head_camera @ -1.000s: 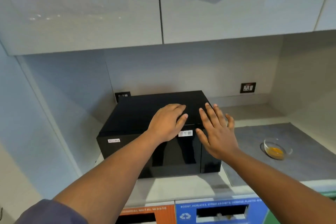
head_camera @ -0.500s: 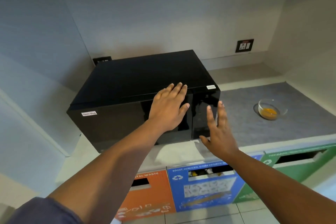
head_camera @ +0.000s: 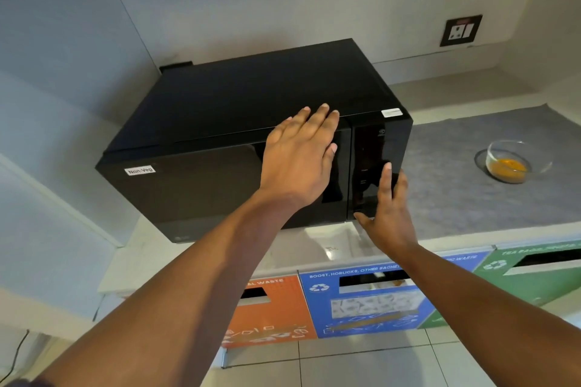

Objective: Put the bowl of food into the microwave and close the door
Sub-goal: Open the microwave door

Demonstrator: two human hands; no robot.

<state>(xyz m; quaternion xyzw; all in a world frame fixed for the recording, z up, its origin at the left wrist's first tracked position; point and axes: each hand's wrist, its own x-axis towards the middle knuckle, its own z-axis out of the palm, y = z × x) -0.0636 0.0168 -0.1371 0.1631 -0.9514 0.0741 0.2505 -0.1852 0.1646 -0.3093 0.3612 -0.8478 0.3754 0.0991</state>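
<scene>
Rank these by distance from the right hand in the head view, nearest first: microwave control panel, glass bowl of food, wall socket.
1. Microwave control panel: just behind the right hand, whose fingertips reach up in front of it.
2. Glass bowl of food: off to the right, on the grey mat.
3. Wall socket: up on the back wall, farthest.

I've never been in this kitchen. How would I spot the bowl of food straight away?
Find the black microwave on the counter, then look along the grey mat to its right, below the wall socket. The bowl sits there alone, apart from both hands. It is small, clear glass, with a little orange-yellow food at the bottom, the only dish on the counter.
</scene>
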